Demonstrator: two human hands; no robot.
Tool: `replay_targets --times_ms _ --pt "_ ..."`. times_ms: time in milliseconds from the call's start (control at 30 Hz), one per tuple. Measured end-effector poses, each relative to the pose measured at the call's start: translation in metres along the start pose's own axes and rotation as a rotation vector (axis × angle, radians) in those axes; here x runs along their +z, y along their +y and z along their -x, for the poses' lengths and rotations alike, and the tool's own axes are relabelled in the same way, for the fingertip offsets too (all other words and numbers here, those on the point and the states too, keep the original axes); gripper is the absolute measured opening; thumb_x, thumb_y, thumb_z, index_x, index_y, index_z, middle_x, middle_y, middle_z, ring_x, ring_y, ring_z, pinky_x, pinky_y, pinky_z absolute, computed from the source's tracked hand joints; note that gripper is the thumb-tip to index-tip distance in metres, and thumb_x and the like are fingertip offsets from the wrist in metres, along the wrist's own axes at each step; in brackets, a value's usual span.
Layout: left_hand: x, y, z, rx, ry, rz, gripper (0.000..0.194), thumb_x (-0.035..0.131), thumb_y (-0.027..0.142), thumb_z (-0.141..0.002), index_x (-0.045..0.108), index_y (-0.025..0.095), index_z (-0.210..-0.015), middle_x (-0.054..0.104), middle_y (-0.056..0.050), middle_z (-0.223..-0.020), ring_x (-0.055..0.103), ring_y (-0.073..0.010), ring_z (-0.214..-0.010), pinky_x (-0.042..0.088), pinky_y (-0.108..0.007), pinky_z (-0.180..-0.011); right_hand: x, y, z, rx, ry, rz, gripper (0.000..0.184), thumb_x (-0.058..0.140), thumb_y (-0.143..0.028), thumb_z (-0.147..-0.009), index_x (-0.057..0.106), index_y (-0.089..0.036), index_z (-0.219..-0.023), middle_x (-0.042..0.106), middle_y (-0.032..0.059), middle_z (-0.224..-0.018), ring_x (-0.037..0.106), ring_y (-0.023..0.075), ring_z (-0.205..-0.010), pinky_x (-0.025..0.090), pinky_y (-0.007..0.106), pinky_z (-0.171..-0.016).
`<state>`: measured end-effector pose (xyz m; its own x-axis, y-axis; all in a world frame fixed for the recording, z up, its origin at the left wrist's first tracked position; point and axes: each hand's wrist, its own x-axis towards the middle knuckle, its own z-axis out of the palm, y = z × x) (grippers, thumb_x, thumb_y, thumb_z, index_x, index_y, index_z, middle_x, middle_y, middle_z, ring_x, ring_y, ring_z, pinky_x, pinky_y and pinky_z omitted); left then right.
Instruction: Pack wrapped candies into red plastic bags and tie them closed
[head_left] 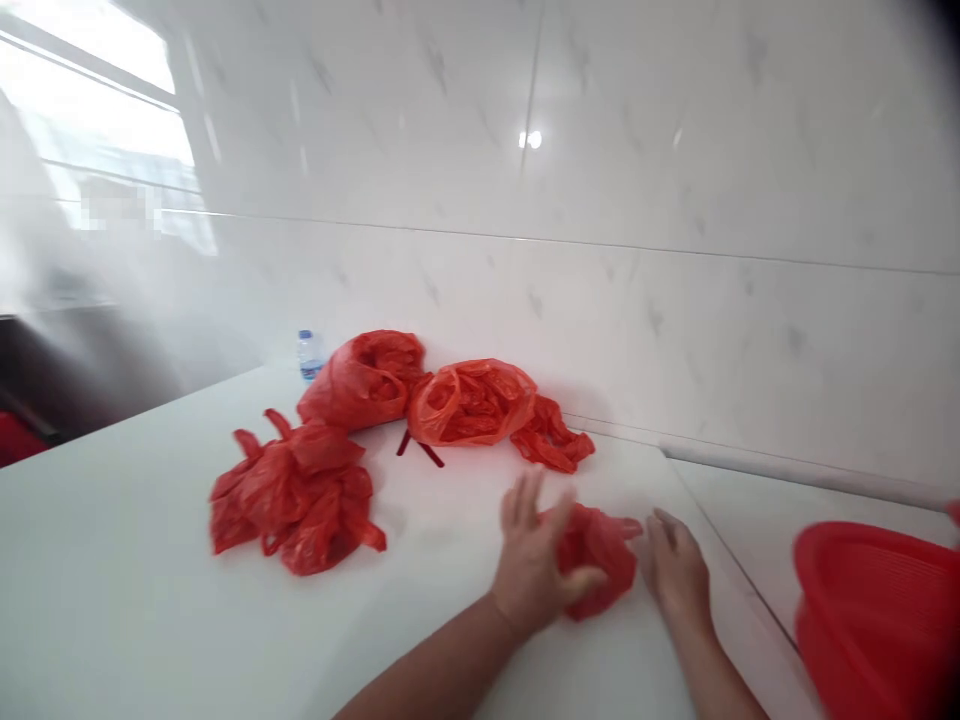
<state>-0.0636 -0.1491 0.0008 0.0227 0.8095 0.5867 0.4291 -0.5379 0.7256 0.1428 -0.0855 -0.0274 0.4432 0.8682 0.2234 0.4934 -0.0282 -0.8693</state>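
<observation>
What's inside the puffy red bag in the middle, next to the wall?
Through the opening of the puffy red bag you can see crumpled red plastic. Anything deeper down is covered by those folds, so I can't tell what's there.

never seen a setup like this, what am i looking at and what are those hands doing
There is no robot here: these are a person's own bare hands. The single picture comes from a camera worn on their head, looking forward and down. On the white table lie a heap of red bags at the left, more red bags near the wall, and a bottle behind. A red basket stands at the right edge. The left hand, fingers spread, is at a small red bag; the right hand is beside it, too blurred to tell whether it grips.
</observation>
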Motion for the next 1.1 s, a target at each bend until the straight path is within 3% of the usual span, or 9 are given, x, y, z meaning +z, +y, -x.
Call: replay_targets --times_ms 67,133,233,300,467,633,800,933,1100 --pt "0.006 0.003 -0.001 0.059 -0.166 -0.091 0.101 0.082 0.052 -0.044 0.041 0.032 -0.134 0.008 -0.008 -0.152 0.002 -0.0477 -0.134 -0.001 -0.064 -0.104 0.002 0.003 -0.003 -0.038 -0.069 0.063 0.051 0.041 -0.048 -0.075 0.06 -0.012 -0.106 0.06 0.0154 -0.114 0.053 0.0284 -0.106 0.039 0.037 -0.09" --pt "0.012 -0.001 -0.001 0.065 -0.317 -0.16 0.101 0.082 0.052 -0.042 0.043 0.033 -0.133 0.013 -0.011 -0.151 0.016 -0.0519 -0.128 0.015 -0.067 -0.098 0.002 0.005 -0.006 -0.074 -0.157 0.068 0.048 0.042 -0.05 -0.075 0.062 -0.014 -0.099 0.064 0.0145 -0.106 0.057 0.0279 -0.099 0.042 0.036 -0.084" --pt "0.011 -0.013 0.004 0.073 -0.443 -0.287 0.052 0.074 0.04 -0.061 0.063 0.028 -0.111 0.049 -0.014 -0.127 0.049 -0.0408 -0.103 0.037 -0.055 -0.084 0.002 0.008 -0.008 -0.091 -0.205 0.079 0.046 0.042 -0.052 -0.074 0.063 -0.015 -0.095 0.065 0.0133 -0.1 0.059 0.0283 -0.093 0.044 0.036 -0.079" --pt "0.001 -0.019 0.011 0.117 -0.428 -0.345 0.025 0.064 0.027 -0.07 0.068 0.026 -0.095 0.06 -0.011 -0.105 0.055 -0.0318 -0.087 0.04 -0.046 -0.076 0.001 0.012 -0.009 -0.089 -0.176 0.136 0.047 0.042 -0.051 -0.075 0.063 -0.015 -0.097 0.063 0.0135 -0.106 0.058 0.0294 -0.097 0.043 0.038 -0.081" --pt "-0.067 -0.021 0.03 0.184 -0.305 -0.354 0.022 0.052 0.017 -0.075 0.067 0.027 -0.088 0.064 -0.006 -0.095 0.055 -0.0238 -0.078 0.041 -0.036 -0.072 0.005 0.017 -0.009 -0.072 -0.168 0.216 0.046 0.041 -0.047 -0.077 0.061 -0.017 -0.105 0.057 0.0137 -0.114 0.056 0.028 -0.103 0.042 0.038 -0.085" --pt "-0.161 -0.021 0.048 0.043 -0.259 -0.671 0.038 0.036 0.009 -0.083 0.066 0.028 -0.095 0.063 -0.004 -0.109 0.056 -0.0212 -0.09 0.043 -0.032 -0.076 0.014 0.006 -0.001 -0.092 -0.175 0.295 0.045 0.041 -0.044 -0.078 0.057 -0.019 -0.112 0.05 0.0129 -0.118 0.053 0.0273 -0.106 0.044 0.04 -0.084" --pt "-0.217 -0.045 0.068 -0.03 -0.011 -1.182 0.042 0.039 0.011 -0.081 0.063 0.028 -0.109 0.044 -0.005 -0.139 0.036 -0.0322 -0.127 0.026 -0.056 -0.101 0.04 -0.015 0.01 -0.341 -0.135 0.369 0.051 0.043 -0.035 -0.079 0.046 -0.014 -0.125 0.048 0.0145 -0.122 0.049 0.0279 -0.111 0.04 0.039 -0.091" --pt "-0.208 -0.046 0.071 -0.045 0.017 -1.271 0.048 0.046 0.017 -0.075 0.056 0.027 -0.121 0.031 -0.008 -0.147 0.022 -0.0371 -0.135 0.012 -0.066 -0.101 0.074 -0.035 0.015 -0.526 -0.13 0.347 0.056 0.043 -0.026 -0.079 0.037 -0.015 -0.134 0.041 0.015 -0.133 0.041 0.0294 -0.121 0.036 0.04 -0.095" --pt "-0.16 -0.026 0.058 0.226 -0.027 -1.016 0.049 0.054 0.025 -0.077 0.05 0.036 -0.126 0.027 -0.002 -0.149 0.023 -0.0339 -0.135 0.018 -0.058 -0.106 0.111 -0.059 0.013 -0.568 -0.142 0.292 0.066 0.043 -0.018 -0.078 0.025 -0.015 -0.141 0.02 0.0125 -0.149 0.036 0.0297 -0.126 0.034 0.04 -0.095"
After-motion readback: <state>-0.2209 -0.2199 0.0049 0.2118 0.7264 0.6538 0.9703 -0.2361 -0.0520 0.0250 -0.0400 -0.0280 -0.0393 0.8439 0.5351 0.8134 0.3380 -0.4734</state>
